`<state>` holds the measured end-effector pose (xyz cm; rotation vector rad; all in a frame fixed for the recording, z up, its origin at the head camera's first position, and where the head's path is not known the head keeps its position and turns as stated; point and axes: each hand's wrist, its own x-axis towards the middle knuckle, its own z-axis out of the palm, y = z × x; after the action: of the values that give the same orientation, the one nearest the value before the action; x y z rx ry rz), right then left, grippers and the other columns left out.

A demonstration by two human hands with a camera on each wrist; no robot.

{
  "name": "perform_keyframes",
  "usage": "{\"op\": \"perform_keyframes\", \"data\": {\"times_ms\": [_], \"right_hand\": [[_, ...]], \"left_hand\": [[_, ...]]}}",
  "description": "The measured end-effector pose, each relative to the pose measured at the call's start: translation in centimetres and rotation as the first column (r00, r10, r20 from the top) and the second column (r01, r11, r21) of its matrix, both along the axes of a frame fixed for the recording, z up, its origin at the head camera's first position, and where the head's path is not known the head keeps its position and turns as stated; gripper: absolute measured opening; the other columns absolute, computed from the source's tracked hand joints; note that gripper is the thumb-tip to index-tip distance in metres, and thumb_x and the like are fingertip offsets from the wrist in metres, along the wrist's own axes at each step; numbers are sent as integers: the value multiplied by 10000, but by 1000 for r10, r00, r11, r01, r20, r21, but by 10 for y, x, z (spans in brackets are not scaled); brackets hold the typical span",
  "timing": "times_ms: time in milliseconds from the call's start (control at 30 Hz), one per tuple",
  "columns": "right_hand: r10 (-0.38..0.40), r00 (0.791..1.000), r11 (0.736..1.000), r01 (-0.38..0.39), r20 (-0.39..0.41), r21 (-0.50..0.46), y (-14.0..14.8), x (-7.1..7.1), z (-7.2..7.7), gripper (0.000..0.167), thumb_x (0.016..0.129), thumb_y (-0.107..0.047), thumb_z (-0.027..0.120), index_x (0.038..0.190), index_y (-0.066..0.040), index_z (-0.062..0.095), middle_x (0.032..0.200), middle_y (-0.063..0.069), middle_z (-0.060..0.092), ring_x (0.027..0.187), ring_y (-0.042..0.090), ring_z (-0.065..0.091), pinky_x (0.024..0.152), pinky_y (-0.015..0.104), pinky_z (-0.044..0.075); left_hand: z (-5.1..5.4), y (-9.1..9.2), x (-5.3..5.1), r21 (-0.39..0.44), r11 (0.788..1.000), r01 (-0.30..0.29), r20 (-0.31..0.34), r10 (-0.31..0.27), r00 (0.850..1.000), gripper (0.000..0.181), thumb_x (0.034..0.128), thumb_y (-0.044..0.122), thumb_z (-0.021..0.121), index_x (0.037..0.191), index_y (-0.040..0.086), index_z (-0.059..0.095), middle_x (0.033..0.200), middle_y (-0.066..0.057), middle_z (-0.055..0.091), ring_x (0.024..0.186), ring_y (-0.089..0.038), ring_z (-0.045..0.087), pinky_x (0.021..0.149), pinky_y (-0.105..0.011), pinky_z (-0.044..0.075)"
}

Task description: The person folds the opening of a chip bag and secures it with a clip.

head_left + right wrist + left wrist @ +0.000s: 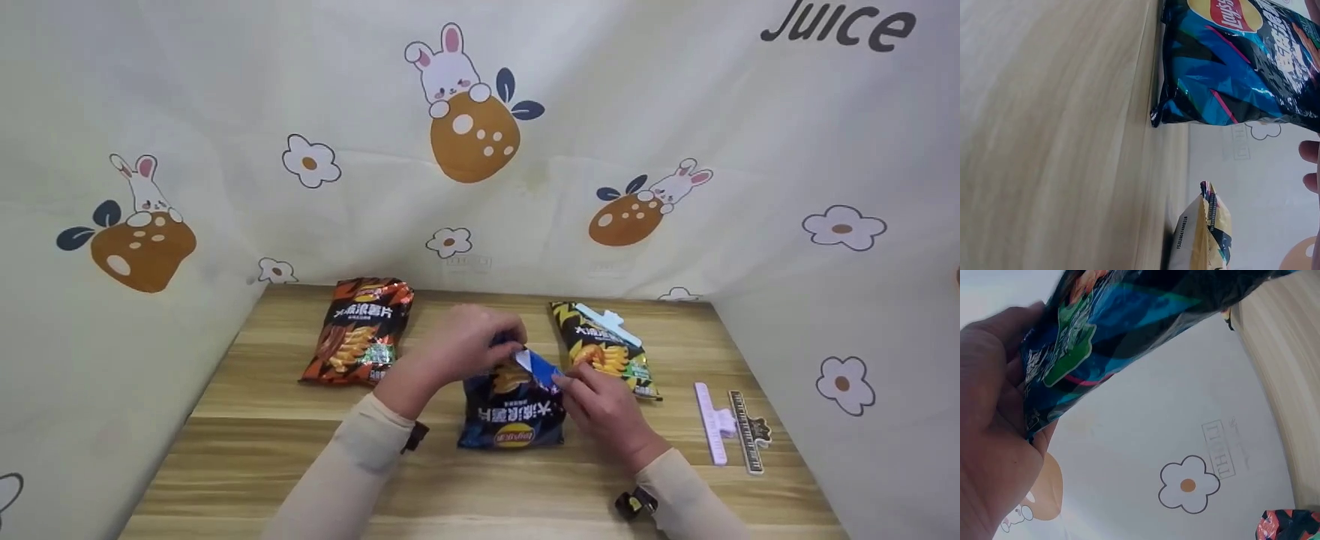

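Observation:
A blue-and-black bag of potato chips (517,405) stands at the middle of the table, its print upside down in the head view. My left hand (474,341) grips its upper end; in the left wrist view the fingers (1013,332) close around the bag's blue corner (1072,354). With thumb and fingers my right hand (604,409) pinches the upper right edge, beside a bright blue and white folded strip (541,371). Seen from the right wrist, the bag's lower end (1202,84) is close to the tabletop, and only fingertips (1310,152) show at the frame's edge.
An orange-and-black chip bag (360,334) lies at the back left. At the back right, a yellow-and-black chip bag (600,352) carries a light blue clip (611,324). A lilac clip (712,424) and a clear-and-black clip (748,431) lie at right. Printed cloth (360,97) walls the table.

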<state>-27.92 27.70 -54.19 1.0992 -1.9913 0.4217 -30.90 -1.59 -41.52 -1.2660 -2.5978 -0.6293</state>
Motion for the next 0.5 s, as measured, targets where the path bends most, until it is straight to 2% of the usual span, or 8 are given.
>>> {"op": "perform_keyframes", "data": {"times_ms": [100,167,200,267,367,467,500], "right_hand": [[73,991,993,-62,110,-100,-1,1,0,153,1071,-197,714,1151,-79,768,1089,51,699,822,177,696,686,315,628],[147,964,972,-98,222,-215,-4,3,2,138,1017,-108,778,1143,-69,741,1116,65,697,886,198,702,715,313,632],[183,942,956,-103,283,-276,-6,4,3,165,995,-55,794,1147,-65,729,1118,69,697,903,203,703,723,306,630],[239,880,918,-66,410,-392,-10,7,5,252,961,38,810,1170,-64,714,1110,70,697,921,210,701,732,297,628],[265,756,874,74,598,-481,-15,12,11,288,983,22,807,1235,-92,727,1088,38,708,911,194,694,735,277,602],[268,628,859,187,730,-476,-16,13,16,266,1015,-70,806,1275,-107,761,1110,20,738,959,212,705,803,290,602],[267,601,860,205,753,-468,-15,13,17,250,1019,-89,806,1267,-109,776,1110,20,749,971,213,710,821,292,602]], "left_hand": [[0,1,0,27,999,22,-8,-21,1000,103,1060,247,779,1116,170,819,1052,44,821,929,-155,763,861,-387,627],[-1,1,0,45,998,45,-11,-45,999,100,1055,221,784,1115,157,831,1063,32,826,949,-159,772,877,-377,631],[-1,1,0,54,997,55,-13,-54,998,98,1051,203,787,1116,148,835,1068,26,827,958,-160,775,885,-370,633],[-2,0,0,70,995,73,-17,-72,997,100,1046,179,790,1117,127,837,1077,9,829,974,-169,780,900,-365,636],[-3,0,0,80,993,89,-23,-87,996,104,1040,162,794,1120,112,837,1086,-4,830,982,-179,783,909,-359,637],[-3,0,1,79,992,101,-20,-100,995,111,1039,162,793,1129,111,835,1099,-10,830,990,-189,785,919,-360,636],[-3,0,0,80,991,106,-19,-105,994,115,1038,158,793,1132,109,834,1104,-13,830,993,-192,786,922,-363,636]]}}
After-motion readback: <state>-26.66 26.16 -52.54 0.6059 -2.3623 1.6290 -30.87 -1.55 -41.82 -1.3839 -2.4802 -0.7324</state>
